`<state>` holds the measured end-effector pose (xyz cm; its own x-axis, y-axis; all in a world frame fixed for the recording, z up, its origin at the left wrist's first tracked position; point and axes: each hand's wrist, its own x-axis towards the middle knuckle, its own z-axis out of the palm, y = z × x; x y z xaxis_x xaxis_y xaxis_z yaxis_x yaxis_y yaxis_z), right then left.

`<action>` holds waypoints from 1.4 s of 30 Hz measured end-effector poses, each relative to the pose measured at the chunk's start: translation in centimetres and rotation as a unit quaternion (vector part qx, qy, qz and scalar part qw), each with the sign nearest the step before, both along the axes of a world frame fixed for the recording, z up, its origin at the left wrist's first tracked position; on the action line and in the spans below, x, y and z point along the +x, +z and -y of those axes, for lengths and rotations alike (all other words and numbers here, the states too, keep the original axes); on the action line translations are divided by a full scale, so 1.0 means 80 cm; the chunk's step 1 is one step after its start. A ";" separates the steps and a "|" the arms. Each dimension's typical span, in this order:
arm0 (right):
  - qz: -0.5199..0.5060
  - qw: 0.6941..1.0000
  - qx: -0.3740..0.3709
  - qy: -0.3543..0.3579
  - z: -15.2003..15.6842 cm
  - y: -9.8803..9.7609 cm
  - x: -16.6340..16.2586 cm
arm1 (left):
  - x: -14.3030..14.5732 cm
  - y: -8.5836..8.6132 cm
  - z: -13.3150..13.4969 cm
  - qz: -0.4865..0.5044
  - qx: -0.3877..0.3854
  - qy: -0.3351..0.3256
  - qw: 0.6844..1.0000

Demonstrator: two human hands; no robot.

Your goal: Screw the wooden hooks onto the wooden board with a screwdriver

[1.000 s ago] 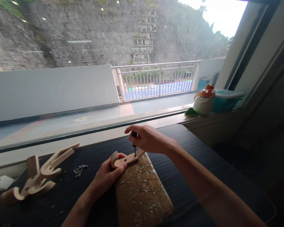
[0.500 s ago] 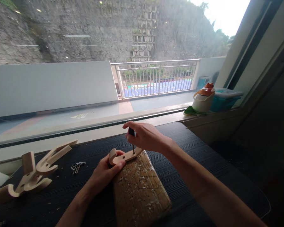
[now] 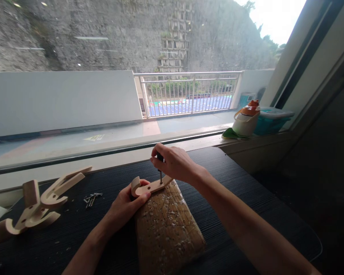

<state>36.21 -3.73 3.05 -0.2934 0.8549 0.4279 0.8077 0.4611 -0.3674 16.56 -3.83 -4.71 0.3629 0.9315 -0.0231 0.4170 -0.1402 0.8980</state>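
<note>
Fingers (image 3: 160, 148) of your right hand (image 3: 176, 165) are closed round the dark handle of a small screwdriver (image 3: 159, 156), which stands upright with its tip down on the wooden hook (image 3: 149, 186). Your left hand (image 3: 125, 205) clamps the curled end of that hook, with the thumb laid along its near edge.

The hook lies across the far end of a scarred wooden block (image 3: 167, 229). Its straight end reaches the block's far right corner and its curl hangs past the far left one. The block sits slantwise on the dark ribbed desk (image 3: 246, 198) and is speckled with pale shavings.

On your right, open desk runs out to its rounded edge. On your left a small scatter of screws (image 3: 92, 198) lies near your left hand but apart from it. Farther off, a heap of more hooks (image 3: 37, 208) rests close to the desk's left edge.

Behind the work the desk ends at the window sill (image 3: 189, 142). A white jug with an orange lid (image 3: 245, 120) and a teal box (image 3: 272, 121) stand there, well apart from your hands.
</note>
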 end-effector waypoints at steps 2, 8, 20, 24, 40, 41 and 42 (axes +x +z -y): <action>0.000 1.000 -0.001 0.020 0.003 0.005 0.004 | 0.000 0.000 0.000 0.006 0.000 0.000 1.000; -0.035 0.996 -0.024 0.079 0.006 0.011 0.009 | 0.001 0.002 0.000 0.006 0.010 0.000 1.000; 0.007 0.999 0.004 0.032 0.006 0.007 0.004 | -0.001 0.000 0.000 0.002 0.021 0.000 1.000; -0.004 0.997 0.023 0.068 0.008 0.007 -0.001 | 0.000 0.000 0.000 0.002 0.015 -0.004 1.000; -0.032 0.997 -0.013 0.075 0.010 0.012 0.003 | -0.001 -0.001 0.000 -0.005 -0.004 -0.010 1.000; -0.037 0.996 -0.019 0.085 0.010 0.012 0.003 | -0.001 0.000 0.000 -0.006 -0.003 -0.010 1.000; -0.041 0.995 -0.024 0.090 0.010 0.012 0.003 | 0.000 0.000 0.000 -0.006 -0.001 -0.008 1.000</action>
<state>36.47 -4.54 4.04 -0.4097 0.8114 0.4169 0.6800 0.5763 -0.4534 16.53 -3.83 -4.72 0.3779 0.9254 -0.0298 0.4262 -0.1453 0.8929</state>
